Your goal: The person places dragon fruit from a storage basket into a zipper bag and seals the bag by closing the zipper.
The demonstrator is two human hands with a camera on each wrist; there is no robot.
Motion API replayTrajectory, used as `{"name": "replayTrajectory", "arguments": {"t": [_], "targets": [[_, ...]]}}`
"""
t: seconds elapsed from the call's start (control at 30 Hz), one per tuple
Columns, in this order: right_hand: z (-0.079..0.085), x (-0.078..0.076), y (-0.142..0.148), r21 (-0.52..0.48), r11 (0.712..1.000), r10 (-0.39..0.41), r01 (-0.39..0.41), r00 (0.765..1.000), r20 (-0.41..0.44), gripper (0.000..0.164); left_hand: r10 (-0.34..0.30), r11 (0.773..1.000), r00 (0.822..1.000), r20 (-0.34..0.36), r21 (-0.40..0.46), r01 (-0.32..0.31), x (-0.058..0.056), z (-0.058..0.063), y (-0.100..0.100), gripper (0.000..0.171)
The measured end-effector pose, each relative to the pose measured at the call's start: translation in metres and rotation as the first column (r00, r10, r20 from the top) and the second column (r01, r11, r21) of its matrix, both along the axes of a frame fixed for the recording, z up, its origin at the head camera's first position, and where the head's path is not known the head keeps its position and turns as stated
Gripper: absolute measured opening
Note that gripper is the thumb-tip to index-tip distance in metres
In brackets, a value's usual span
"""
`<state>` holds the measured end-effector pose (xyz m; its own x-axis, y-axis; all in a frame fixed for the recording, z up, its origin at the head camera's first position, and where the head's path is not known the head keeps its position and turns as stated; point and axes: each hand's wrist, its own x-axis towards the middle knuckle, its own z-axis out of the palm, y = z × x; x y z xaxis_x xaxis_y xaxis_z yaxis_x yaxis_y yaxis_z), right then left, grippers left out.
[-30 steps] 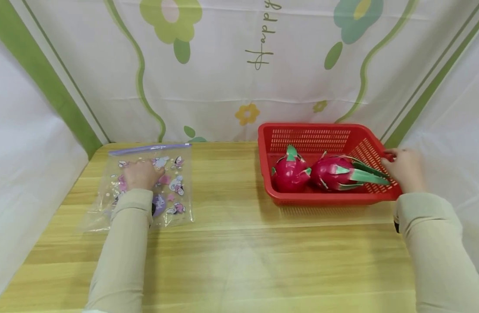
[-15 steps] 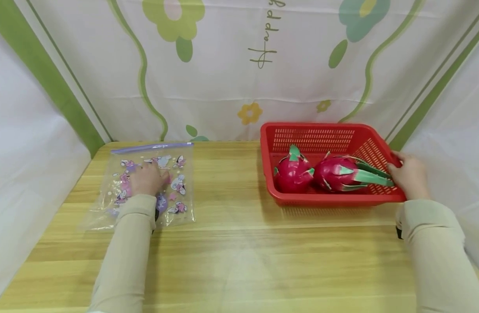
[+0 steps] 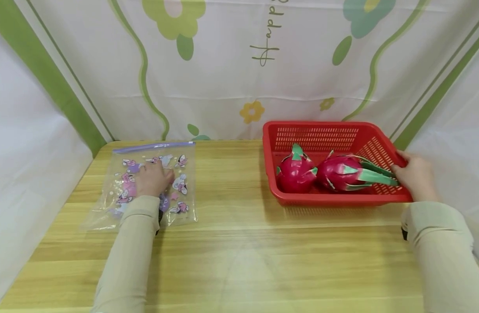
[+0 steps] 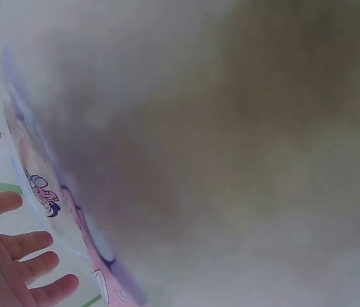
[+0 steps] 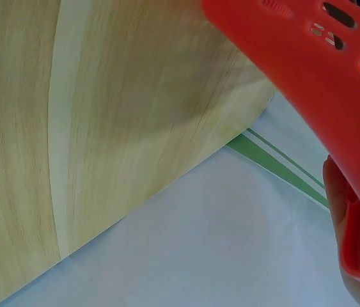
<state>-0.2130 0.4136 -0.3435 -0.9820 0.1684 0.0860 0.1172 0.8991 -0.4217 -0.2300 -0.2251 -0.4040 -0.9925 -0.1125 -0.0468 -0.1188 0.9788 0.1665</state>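
Observation:
My left hand lies over a clear zip bag with a purple zip strip and pink cartoon prints, flat on the table. In the left wrist view its fingers are spread and loosely bent beside the printed plastic, gripping nothing. On the other side, my right hand grips the right-end rim of a red plastic basket. Its fingers curl under that rim in the right wrist view. Inside the basket lie two pink-red dragon fruits, a rounder one and a longer one with green leaf tips.
The wooden table carries both the bag and the basket. A white floral curtain hangs right behind the table's back edge, and white cloth walls flank both sides.
My left hand has slid slightly right over the bag, its fingers loosening. The right hand has settled more firmly onto the basket's end rim. The whole head view has shifted a little.

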Motion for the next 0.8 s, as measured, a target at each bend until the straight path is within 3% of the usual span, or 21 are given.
{"name": "replayTrajectory", "arguments": {"t": [0.4, 0.8], "targets": [[-0.0010, 0.0010, -0.0001, 0.050, 0.999, 0.010, -0.009, 1.000, -0.022, 0.052, -0.040, 0.999, 0.999, 0.007, 0.007, 0.039, 0.0014, -0.0015, 0.0026, 0.062], [-0.0011, -0.0004, -0.0002, 0.061, 0.998, 0.008, -0.007, 1.000, -0.015, 0.053, -0.055, 0.998, 0.990, 0.126, 0.030, 0.052, 0.0023, -0.0032, 0.0007, 0.070]]}}
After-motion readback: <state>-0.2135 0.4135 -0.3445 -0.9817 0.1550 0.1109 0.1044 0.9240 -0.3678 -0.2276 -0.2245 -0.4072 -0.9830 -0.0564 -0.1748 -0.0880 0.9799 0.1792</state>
